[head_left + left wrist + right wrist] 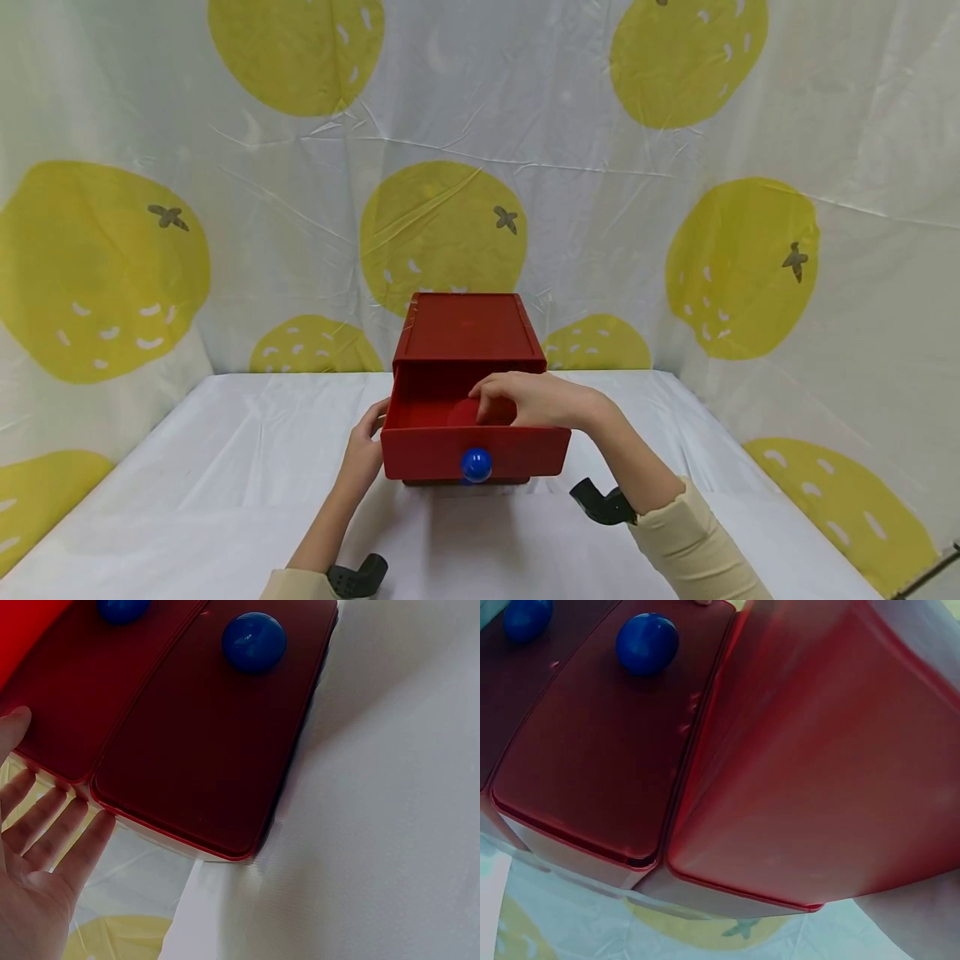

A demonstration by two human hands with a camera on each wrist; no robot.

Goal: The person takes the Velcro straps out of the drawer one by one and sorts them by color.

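A red drawer cabinet (468, 325) stands on the white-covered table, its top drawer (427, 451) pulled out toward me. Over the front of this drawer reaches my right hand (536, 398), thumb and fingers bent down at a red rounded thing (461, 412) inside, which they seem to pinch. Its kind cannot be told, as the hand and drawer front hide much of it. Along the cabinet's left side lies my left hand (366, 446), fingers nearly straight. In the left wrist view, fingertips (99, 819) touch the side while the thumb is at the front edge.
A blue knob (476, 465) sits on the open drawer's front. Lower drawers with blue knobs (253, 643) are closed beneath it. White cloth (247, 442) covers the table, and a curtain with yellow fruit prints (442, 225) hangs behind and at both sides.
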